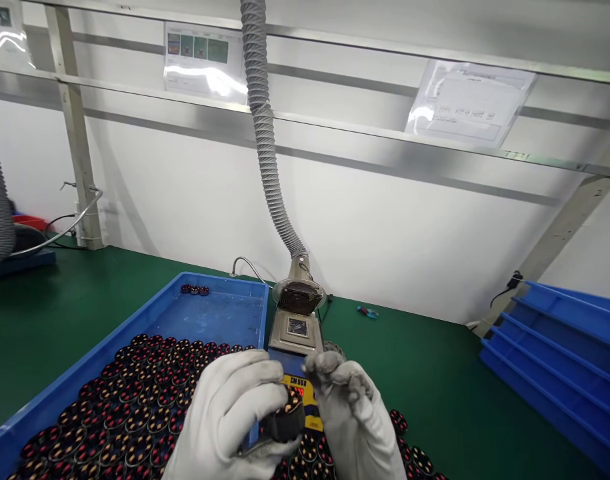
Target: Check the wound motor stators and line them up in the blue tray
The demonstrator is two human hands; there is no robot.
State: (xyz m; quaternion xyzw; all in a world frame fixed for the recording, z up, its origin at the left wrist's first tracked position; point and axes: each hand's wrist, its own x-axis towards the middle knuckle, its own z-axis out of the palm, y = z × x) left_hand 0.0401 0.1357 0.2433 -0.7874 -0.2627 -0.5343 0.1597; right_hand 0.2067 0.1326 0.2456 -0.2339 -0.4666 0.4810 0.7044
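Both my hands wear white gloves and meet low in the middle of the view. My left hand (225, 420) grips a small round black coil part (285, 420) with copper windings on top. My right hand (352, 413) is closed with its fingertips pinched just above and beside that part; whether it holds anything is hidden. Right behind my hands stands a solder pot station (295, 333) with a yellow label. A blue tray (219, 313) to the left holds several rows of the same black and red coil parts (135, 400).
A grey ribbed fume hose (265, 133) drops to a hood with a fan (301, 297) over the station. More coil parts (409, 453) lie loose on the green mat (425, 373) at right. Stacked blue trays (559, 353) stand far right. A white wall with metal rails closes the back.
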